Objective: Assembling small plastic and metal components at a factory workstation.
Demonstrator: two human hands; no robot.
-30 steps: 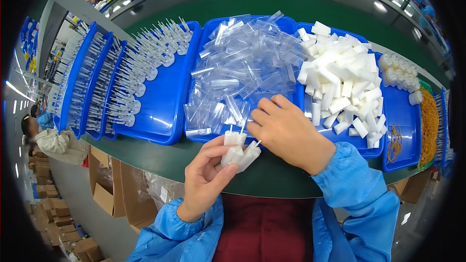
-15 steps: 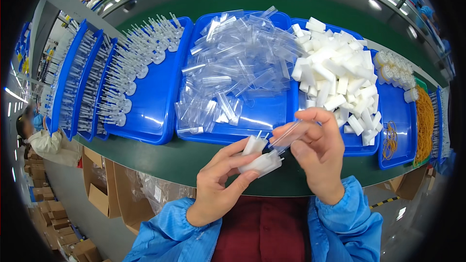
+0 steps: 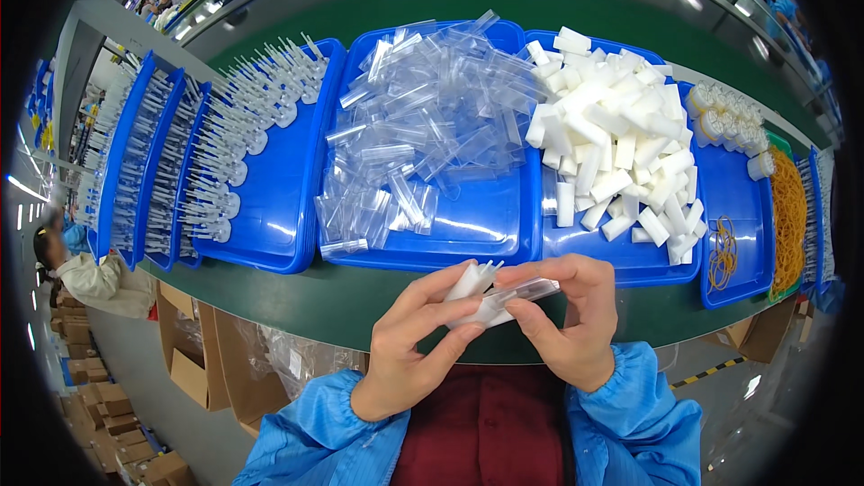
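Held in front of me, my left hand [image 3: 409,342] is closed on white foam pieces [image 3: 469,282] with thin pale prongs poking out of their far ends. My right hand [image 3: 580,324] pinches a clear plastic sleeve [image 3: 533,289] between thumb and fingers. One end of the sleeve meets the nearer foam piece; how far it overlaps is hard to make out. Beyond my hands, a blue tray [image 3: 486,238] bears a heap of clear sleeves [image 3: 432,117]. Beside it on the right, white foam blocks [image 3: 612,139] fill another tray.
At the left, a blue tray [image 3: 270,225] holds rows of white stemmed parts [image 3: 216,171], with more trays stacked on edge beside it. Rubber bands [image 3: 723,256] and small white rolls [image 3: 724,126] lie in the right tray. Cardboard boxes [image 3: 193,369] stand below the green table [image 3: 297,286].
My right hand has brought the clear sleeve down and onto the nearer foam piece, from being held apart at its end. My left hand keeps its hold on the foam pieces.
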